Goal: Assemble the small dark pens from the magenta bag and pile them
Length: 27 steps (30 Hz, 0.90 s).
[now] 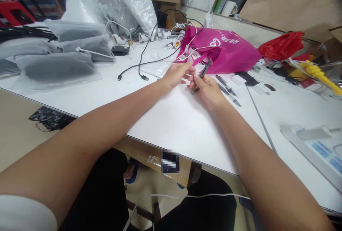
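Note:
A dark grey pen [205, 69] is pinched between the thumb and fingers of my right hand [210, 90], tilted with its upper end toward the bag. Just left of it, my left hand [176, 73] has its fingers apart, with the fingertips close to my right fingers. I cannot tell whether the two hands touch. Right of my right hand, several pens [229, 95] lie on the white table [171, 117]. Right behind both hands is a magenta bag [232, 53] on its side, its mouth toward me with white items and cables inside.
Dark cables with USB plugs [144, 78] lie left of my hands. Frosted zip pouches [56, 69] fill the table's left side, with lamp sockets [119, 40] behind. A red plastic bag [283, 47] sits at the back right. A grey-white device [317, 145] stands at the right.

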### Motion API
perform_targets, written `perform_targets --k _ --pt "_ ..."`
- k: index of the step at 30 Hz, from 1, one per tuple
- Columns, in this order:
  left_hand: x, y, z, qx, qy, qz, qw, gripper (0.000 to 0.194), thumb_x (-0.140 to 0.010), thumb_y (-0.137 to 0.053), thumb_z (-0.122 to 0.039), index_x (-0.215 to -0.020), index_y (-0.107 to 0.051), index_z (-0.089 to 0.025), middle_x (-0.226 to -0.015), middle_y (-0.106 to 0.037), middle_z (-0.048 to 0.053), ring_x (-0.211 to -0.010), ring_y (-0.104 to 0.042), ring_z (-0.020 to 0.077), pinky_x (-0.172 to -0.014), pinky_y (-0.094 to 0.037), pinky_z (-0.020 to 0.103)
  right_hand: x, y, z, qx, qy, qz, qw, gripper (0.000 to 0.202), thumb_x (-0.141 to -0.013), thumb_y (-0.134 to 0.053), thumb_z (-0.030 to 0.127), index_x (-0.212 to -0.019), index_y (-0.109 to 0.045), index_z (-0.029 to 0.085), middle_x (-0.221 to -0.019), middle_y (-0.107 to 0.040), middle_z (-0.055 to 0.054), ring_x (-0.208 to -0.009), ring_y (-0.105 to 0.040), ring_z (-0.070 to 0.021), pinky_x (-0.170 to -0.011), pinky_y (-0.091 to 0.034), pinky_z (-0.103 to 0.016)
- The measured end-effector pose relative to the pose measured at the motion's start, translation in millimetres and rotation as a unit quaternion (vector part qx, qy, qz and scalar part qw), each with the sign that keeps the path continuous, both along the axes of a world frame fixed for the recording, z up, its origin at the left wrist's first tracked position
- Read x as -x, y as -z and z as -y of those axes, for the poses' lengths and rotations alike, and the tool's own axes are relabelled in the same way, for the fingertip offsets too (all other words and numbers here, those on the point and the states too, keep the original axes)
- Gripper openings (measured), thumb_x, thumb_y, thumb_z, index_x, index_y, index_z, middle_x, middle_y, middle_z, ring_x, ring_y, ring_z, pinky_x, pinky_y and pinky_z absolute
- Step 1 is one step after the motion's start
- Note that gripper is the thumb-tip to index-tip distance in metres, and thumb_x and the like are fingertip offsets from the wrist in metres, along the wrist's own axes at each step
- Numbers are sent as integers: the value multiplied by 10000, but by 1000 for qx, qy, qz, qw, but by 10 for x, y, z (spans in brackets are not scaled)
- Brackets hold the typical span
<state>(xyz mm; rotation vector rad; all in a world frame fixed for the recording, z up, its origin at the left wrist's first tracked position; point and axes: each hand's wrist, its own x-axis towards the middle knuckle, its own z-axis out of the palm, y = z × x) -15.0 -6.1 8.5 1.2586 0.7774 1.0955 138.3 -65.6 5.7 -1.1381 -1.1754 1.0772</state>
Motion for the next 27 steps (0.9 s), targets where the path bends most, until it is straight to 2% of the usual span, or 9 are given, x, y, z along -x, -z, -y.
perform_targets --k 4,8,11,14,17,19,22,24,27 --pt "1 -3 -5 2 -5 -4 1000 551 -1039 -817 -765 -951 -774 -223 -1015 -855 94 -1019 -810 247 -895 -581 346 -38 -49 1 -11 21 9 1000 356 -1129 -862 346 -839 -687 238 -751 -655 19 -716 -622 -121 -771 -563 -201" --pt "-6 12 -18 -5 -16 -6 1000 507 -1054 -825 -707 -927 -776 -218 -1018 -852 84 -955 -797 210 -842 -559 311 -47 -17 -12 -15 6 61 998 341 -1172 -793 278 -844 -724 215 -735 -703 3 -679 -607 -104 -698 -524 -171" --pt "-4 27 -61 -17 -30 -12 999 471 -1075 -815 -659 -895 -771 -226 -1001 -853 82 -914 -775 199 -773 -533 287 -45 -56 9 -20 13 49 999 321 -1159 -823 360 -891 -702 230 -727 -690 18 -669 -625 -110 -682 -563 -185" --pt "5 41 -116 -33 -47 -25 998 430 -1102 -799 -584 -855 -770 -234 -957 -841 79 -843 -730 189 -725 -507 290 -85 -152 46 -33 66 17 997 383 -1091 -887 531 -948 -639 276 -680 -578 68 -564 -538 -114 -563 -534 -207" --pt "29 61 -131 -76 -47 -50 995 412 -1135 -748 -491 -818 -776 -230 -884 -793 62 -746 -649 169 -733 -496 321 -153 -217 51 -44 111 7 993 456 -1080 -853 644 -945 -577 306 -597 -361 107 -450 -311 -114 -406 -315 -231" --pt "55 77 -94 -135 -26 -81 987 377 -1125 -746 -430 -807 -764 -227 -843 -751 45 -732 -610 163 -766 -489 337 -193 -228 27 -40 109 -5 993 523 -1070 -833 714 -927 -525 316 -583 -249 116 -432 -225 -120 -382 -213 -256" --pt "88 89 21 -239 53 -131 961 257 -963 -934 -389 -892 -736 -241 -865 -730 19 -778 -603 173 -806 -474 351 -225 -221 -26 -9 76 -38 996 636 -1055 -824 772 -882 -424 308 -586 -196 118 -428 -199 -124 -366 -205 -279" --pt "87 84 100 -286 110 -156 939 374 -836 -1036 -380 -941 -699 -257 -896 -729 10 -787 -600 183 -808 -461 364 -220 -209 -54 21 63 -65 996 699 -1054 -833 766 -852 -355 298 -585 -185 122 -431 -187 -115 -357 -222 -273" --pt "47 73 163 -318 144 -181 920 407 -813 -1022 -360 -891 -634 -265 -871 -696 5 -791 -602 202 -829 -451 386 -176 -174 -71 58 67 -109 990 710 -1111 -798 708 -829 -305 282 -576 -207 125 -434 -167 -92 -356 -244 -226"
